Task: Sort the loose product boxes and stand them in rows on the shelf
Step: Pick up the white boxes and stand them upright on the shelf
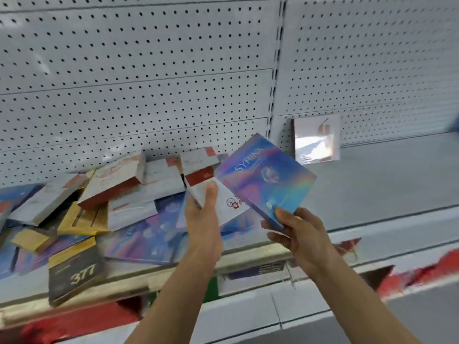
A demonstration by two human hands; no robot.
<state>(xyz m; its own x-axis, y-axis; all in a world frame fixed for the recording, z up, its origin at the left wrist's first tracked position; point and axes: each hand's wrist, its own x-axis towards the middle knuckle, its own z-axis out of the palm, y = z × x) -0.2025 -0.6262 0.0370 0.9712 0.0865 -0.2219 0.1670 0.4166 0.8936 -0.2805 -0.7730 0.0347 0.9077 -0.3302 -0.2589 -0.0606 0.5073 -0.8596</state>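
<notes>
My right hand (295,232) grips the lower corner of a shiny blue holographic box marked SYRINX (263,180), tilted in the air above the shelf's front edge. My left hand (203,219) holds a white box with a red logo (224,202), thumb on its face, just left of the blue box. A loose pile of boxes (119,194) lies on the left part of the grey shelf (372,184): white-and-red, gold, blue holographic ones, and a black-and-gold box marked 377 (74,271) at the front edge. One white box (316,139) stands upright against the back panel.
A grey pegboard back panel (149,83) rises behind the shelf, split by a slotted upright (274,83). A lower shelf with red trim (409,274) shows beneath. The image is blurred by motion.
</notes>
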